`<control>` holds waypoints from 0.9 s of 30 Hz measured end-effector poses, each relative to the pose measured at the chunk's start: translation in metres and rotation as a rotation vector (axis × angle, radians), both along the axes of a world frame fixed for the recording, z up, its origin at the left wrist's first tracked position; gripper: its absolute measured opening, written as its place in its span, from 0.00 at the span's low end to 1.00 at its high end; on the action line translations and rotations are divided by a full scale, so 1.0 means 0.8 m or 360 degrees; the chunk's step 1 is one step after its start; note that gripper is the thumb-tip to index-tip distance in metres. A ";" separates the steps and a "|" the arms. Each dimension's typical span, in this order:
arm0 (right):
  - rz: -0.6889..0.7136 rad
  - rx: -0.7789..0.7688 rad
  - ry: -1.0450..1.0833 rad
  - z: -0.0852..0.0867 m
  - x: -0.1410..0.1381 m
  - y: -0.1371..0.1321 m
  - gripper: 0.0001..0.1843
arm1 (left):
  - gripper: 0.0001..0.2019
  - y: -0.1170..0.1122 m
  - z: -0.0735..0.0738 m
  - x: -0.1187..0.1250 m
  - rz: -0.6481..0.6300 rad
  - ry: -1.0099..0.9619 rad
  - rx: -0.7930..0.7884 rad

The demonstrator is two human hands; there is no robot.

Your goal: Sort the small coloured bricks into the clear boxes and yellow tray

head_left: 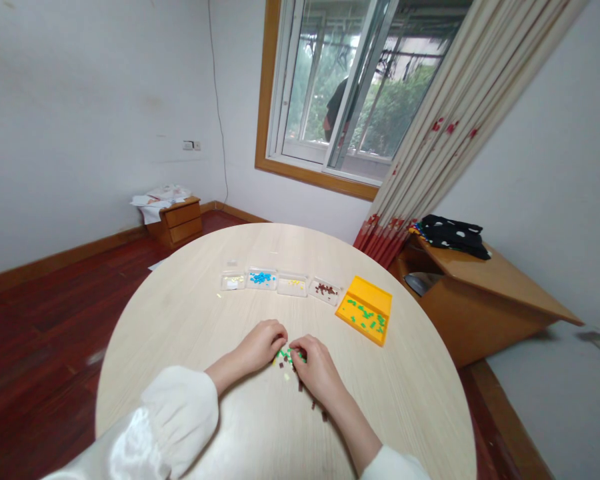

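Observation:
A cluster of tiny building bricks [285, 355], green, white and dark brown, lies between my two hands near the middle of the table. My left hand [266, 343] comes in from the left, its fingers curled and pinched at the cluster's left edge. From the right, my right hand [316, 363] closes its thumb and fingers on the same cluster and hides part of it. The single pieces in the fingertips are too small to make out. Loose brown bricks [313, 405] trail beside my right wrist, and a pale yellow piece [287, 377] lies just below the cluster.
Beyond my hands stand clear trays with pale pieces [233, 281], blue pieces [263, 279], yellow pieces [293, 285] and brown pieces [326, 290]. An opened yellow case [359, 288] holds green pieces at the right. All rest on the round table [180, 313].

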State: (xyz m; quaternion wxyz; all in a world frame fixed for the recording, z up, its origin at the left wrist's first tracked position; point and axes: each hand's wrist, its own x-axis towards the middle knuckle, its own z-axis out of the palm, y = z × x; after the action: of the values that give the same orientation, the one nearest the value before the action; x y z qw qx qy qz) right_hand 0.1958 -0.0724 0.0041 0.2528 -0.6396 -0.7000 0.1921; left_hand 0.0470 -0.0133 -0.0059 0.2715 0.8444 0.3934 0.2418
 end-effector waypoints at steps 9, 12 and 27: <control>-0.0066 -0.0047 -0.0120 0.004 -0.004 0.003 0.09 | 0.08 -0.003 0.002 0.003 0.0075 -0.0178 -0.0139; -0.0072 -0.0067 -0.0167 0.006 -0.005 0.002 0.09 | 0.08 -0.003 0.001 0.004 0.0088 -0.0209 -0.0143; -0.0045 0.0060 -0.0588 0.009 -0.005 0.000 0.11 | 0.06 -0.002 0.000 0.002 0.0127 -0.0246 -0.0139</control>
State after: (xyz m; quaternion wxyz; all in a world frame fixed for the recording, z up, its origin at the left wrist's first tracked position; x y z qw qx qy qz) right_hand 0.1918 -0.0727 0.0110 0.1344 -0.6690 -0.7290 0.0547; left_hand 0.0487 -0.0147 -0.0058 0.3277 0.7942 0.4148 0.2996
